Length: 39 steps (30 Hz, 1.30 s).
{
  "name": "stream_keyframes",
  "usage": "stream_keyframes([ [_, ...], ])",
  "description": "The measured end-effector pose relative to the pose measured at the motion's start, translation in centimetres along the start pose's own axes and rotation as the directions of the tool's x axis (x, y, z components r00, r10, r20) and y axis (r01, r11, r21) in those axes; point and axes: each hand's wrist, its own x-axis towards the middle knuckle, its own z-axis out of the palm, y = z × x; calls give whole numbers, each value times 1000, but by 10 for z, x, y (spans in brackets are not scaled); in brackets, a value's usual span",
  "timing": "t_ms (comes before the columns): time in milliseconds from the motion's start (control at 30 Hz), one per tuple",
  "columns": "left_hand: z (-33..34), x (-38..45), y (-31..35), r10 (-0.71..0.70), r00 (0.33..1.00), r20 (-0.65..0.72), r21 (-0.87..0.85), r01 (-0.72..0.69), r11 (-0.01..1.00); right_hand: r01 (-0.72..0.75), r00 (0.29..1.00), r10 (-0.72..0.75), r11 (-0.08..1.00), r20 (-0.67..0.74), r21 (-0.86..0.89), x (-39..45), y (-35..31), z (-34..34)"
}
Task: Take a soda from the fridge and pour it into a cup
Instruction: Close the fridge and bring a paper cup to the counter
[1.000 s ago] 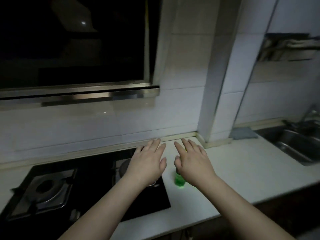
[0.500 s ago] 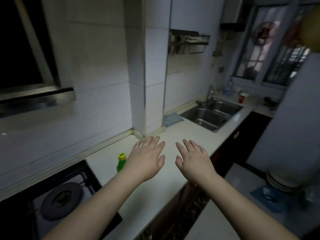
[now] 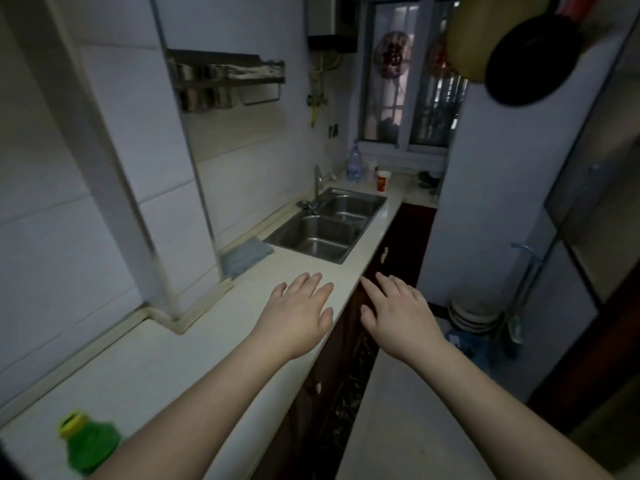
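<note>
Green bottle (image 3: pixel 90 446) shifted lower left, two hands, left hand (image 3: pixel 297 315), right hand (image 3: pixel 398 315), each grip released, one cup (image 3: pixel 383 180).

A small red paper cup with a white rim (image 3: pixel 383 180) stands upright at twelve o'clock on the far end of the pale desk (image 3: pixel 194 355), just beyond the steel sink (image 3: pixel 325 225), beside a clear plastic bottle (image 3: pixel 354 164).

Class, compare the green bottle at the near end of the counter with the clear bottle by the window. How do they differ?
The green bottle is green with a yellow cap; the clear bottle is see-through with a bluish tint. The green bottle looks squat, the clear bottle tall and slim. Both stand upright on the counter.
</note>
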Motion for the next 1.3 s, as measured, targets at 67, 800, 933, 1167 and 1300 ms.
stream_keyframes([
  [67, 2, 33, 15, 31, 1000, 4, -6, -31, 1000, -33, 999, 33, 999, 11, 15, 14, 25, 1],
  [800, 52, 308, 63, 193, 981, -7, -7, -193, 981, -205, 979, 205, 979, -15, 2, 193, 199, 23],
  [933, 59, 360, 49, 208, 978, -2, -36, -208, 978, -217, 976, 217, 976, 8, -11, 240, 214, 30],
  [1167, 76, 441, 43, 243, 970, -4, -54, -243, 968, -252, 967, 253, 967, 34, -31, 303, 246, 36],
  [1300, 90, 486, 54, 263, 965, 14, -66, -261, 963, -245, 967, 249, 967, 47, -74, 335, 275, 43],
])
